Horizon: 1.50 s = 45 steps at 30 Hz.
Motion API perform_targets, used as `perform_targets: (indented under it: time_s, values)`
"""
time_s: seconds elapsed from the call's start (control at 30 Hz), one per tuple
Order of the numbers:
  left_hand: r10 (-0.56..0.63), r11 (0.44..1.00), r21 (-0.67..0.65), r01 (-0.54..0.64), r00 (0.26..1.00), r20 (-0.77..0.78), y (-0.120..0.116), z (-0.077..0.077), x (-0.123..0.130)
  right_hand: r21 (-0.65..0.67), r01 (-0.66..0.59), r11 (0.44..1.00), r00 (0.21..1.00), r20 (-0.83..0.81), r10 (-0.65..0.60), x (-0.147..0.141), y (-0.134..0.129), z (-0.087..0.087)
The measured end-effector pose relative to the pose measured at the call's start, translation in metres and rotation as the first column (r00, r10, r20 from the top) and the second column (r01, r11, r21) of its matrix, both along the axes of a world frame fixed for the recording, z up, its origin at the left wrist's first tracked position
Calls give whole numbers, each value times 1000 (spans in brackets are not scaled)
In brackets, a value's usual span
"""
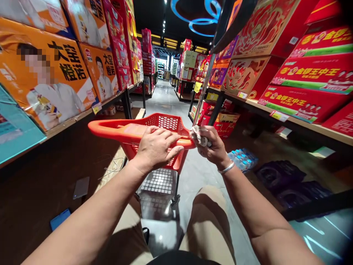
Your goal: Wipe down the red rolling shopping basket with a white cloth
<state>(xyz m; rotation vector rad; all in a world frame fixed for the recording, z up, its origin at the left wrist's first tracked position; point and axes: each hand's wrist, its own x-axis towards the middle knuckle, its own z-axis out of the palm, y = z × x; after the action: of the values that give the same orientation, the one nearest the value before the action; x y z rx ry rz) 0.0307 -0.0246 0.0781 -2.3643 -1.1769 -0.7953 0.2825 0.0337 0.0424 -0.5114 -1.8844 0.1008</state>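
An orange-red plastic shopping cart (154, 134) with a perforated basket stands right in front of me. My left hand (157, 147) lies over the middle of its handle, fingers curved across the top and thumb on the near side. In my right hand (212, 145) is a crumpled whitish cloth (200, 135), pressed against the handle's right end. A thin metal pole (205, 88) rises just beyond that hand toward a dark-framed panel (231, 27). My fingers hide part of the cloth.
Orange cartons (46, 73) fill the left shelf, and red boxes (311, 73) the right one. Shrink-wrapped bottles (242, 159) sit low on the right. Two flat phone-like objects, one grey (81, 187) and one blue (60, 219), lie low on the left. A tiled aisle (165, 90) runs ahead.
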Motion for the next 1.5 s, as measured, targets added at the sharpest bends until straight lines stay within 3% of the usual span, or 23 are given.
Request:
perform_targets:
  time_s: [0.07,0.17,0.27,0.37,0.5,0.6,0.8,0.93,1.07,1.17,1.2,1.27,1.37,1.43,1.5]
  values:
    - [17,1000,11,-17,1000,2,-1,0,-1,-15,14,1000,999,-45,-14,-2,18,-9]
    - [8,999,36,-8,1000,4,-4,0,-6,-101,137,985,982,-120,-149,-7,42,-29]
    - [17,999,44,-19,999,47,-6,-2,-10,-276,132,952,965,-183,-186,-15,40,-39]
    - [23,998,55,-27,997,72,-7,-3,-15,-323,25,946,978,-189,-90,-21,11,-23]
    - [21,996,82,-25,999,46,-10,-3,-22,-168,-31,985,999,-45,24,-26,-25,17]
    - [5,997,76,-9,999,49,-11,-4,-26,-84,-94,992,994,48,98,-30,-27,26]
    - [12,996,87,-20,996,93,-14,-5,-34,-54,77,996,988,-130,-83,-30,1,-18]
    - [-25,991,137,9,992,122,-18,-4,-42,-272,3,962,976,-210,-63,-26,23,-29]
    - [-26,986,166,3,990,138,-26,-5,-48,-519,-210,829,952,-302,52,-32,42,-11]
    - [-31,986,169,6,989,145,-32,-6,-51,-650,-284,705,956,-136,259,-38,58,7]
    - [-29,987,161,5,989,147,-34,-7,-53,-660,-266,703,947,-44,317,-40,65,12]
    - [-14,991,133,-5,989,146,-37,-7,-55,-622,-201,757,918,150,367,-45,79,21]
    - [5,994,110,-21,990,140,-40,-6,-57,-529,-131,839,894,304,331,-59,100,32]
    - [1,993,120,-17,991,137,-41,-5,-58,-534,-155,831,906,258,335,-77,106,38]
    - [2,991,129,-20,991,135,-41,-5,-59,-592,-262,762,882,173,438,-98,104,43]
